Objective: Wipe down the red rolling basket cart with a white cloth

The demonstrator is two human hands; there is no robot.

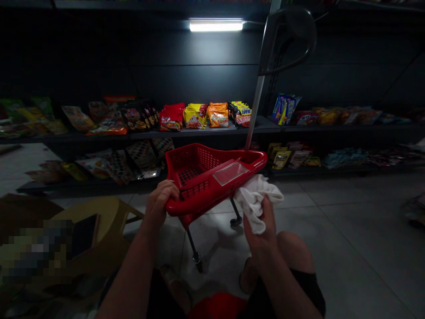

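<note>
We see the left hand point(159, 204) closed over the near left corner of a red plastic trolley basket point(199, 177), fingers curled tightly round the rim and the thumb on top. The right hand point(262, 232) is bunched narrowly round a crumpled white cloth point(257, 199), and the cloth presses against the basket's near right rim, just below a clear rectangular plastic panel point(230, 173) set into that edge. The basket sits low in front of us, between our knees and the shelving, tipped so that its lattice inside faces us. Two thin black legs with small castor wheels point(236, 220) reach down from it towards the grey tiled floor point(348, 230); we cannot tell whether they bear its weight. A long grey metal pull handle point(285, 44) rises from the basket's far right side and ends in a loop. Behind it, dark shelves point(265, 126) carry rows of red, yellow and orange snack packets point(195, 116), lit by a white strip light point(215, 25). To our left stands a yellow plastic stool point(109, 208) with a flat dark device point(84, 232) lying on it
</note>
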